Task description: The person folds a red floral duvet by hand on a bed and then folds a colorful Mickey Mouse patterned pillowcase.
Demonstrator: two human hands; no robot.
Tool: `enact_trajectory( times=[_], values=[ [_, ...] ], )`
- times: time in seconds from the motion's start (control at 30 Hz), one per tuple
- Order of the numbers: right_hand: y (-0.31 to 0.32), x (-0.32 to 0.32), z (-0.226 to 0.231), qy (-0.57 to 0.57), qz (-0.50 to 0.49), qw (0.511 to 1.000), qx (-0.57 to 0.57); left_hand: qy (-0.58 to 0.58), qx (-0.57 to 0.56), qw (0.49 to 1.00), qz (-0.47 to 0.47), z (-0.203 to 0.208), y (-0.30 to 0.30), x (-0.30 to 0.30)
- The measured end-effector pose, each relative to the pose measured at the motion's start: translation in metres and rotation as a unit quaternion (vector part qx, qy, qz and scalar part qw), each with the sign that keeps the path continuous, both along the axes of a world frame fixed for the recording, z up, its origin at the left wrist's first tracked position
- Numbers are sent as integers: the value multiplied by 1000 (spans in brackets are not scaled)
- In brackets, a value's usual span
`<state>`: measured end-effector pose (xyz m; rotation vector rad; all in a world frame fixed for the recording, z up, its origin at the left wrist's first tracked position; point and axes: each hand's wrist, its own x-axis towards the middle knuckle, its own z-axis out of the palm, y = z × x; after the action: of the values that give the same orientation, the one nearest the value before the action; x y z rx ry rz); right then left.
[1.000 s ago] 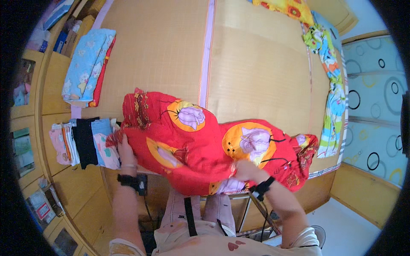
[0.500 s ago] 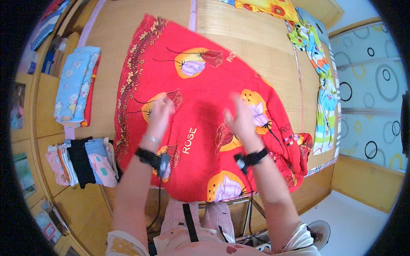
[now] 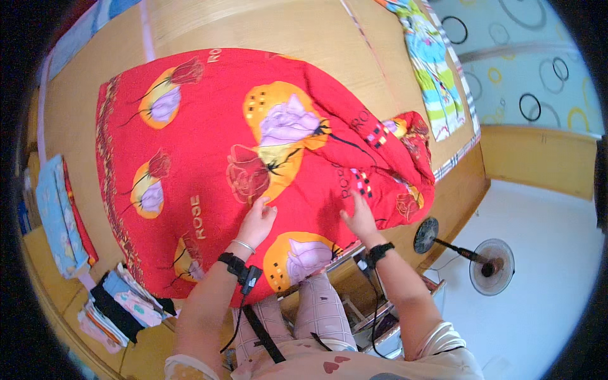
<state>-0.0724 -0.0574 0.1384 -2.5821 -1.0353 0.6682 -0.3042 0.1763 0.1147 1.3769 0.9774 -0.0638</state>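
Observation:
A large red bed cover (image 3: 209,145) with purple and orange rose prints is spread in front of me, its right end bunched into loose folds. Low over its near part is my left hand (image 3: 258,221), fingers slightly parted and nothing seen in them. To its right, my right hand (image 3: 361,218) hovers over or just touches the red cloth, thumb and fingers apart. Whether either hand presses on the fabric cannot be made out.
A folded blue blanket (image 3: 60,215) lies at the left, with a row of folded clothes (image 3: 120,301) nearer me. Along the right edge stretches a crumpled green and blue patterned cloth (image 3: 430,69). A standing fan (image 3: 491,266) is on the floor at the right.
My view has turned to the right, bringing the fan into sight. Both hands have come lower and nearer to me over the red bed cover, which lies differently, its far left corner no longer reaching up.

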Motion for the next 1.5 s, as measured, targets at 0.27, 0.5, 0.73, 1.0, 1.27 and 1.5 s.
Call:
enact_trajectory(
  times=[0.27, 0.5, 0.73, 1.0, 1.27, 1.5],
  values=[
    [-40, 212, -16, -134, -107, 983, -70, -8, 57, 997, -55, 12, -58, 103],
    [-72, 254, -61, -158, -3, 979, -130, -11, -51, 999, -11, -26, -127, 179],
    [-148, 131, 20, 59, 212, 976, -6, -39, -122, 969, 210, -28, -117, 286],
    [-192, 154, 42, -159, -199, 967, 27, -6, -332, 868, 370, -26, -130, 237],
    [-235, 257, -42, 272, -300, 913, 52, 85, -318, 892, 309, 12, -119, 202],
    [-94, 423, 124, 408, -374, 590, 588, -368, -382, 810, 252, 138, 13, 384]
  ],
)
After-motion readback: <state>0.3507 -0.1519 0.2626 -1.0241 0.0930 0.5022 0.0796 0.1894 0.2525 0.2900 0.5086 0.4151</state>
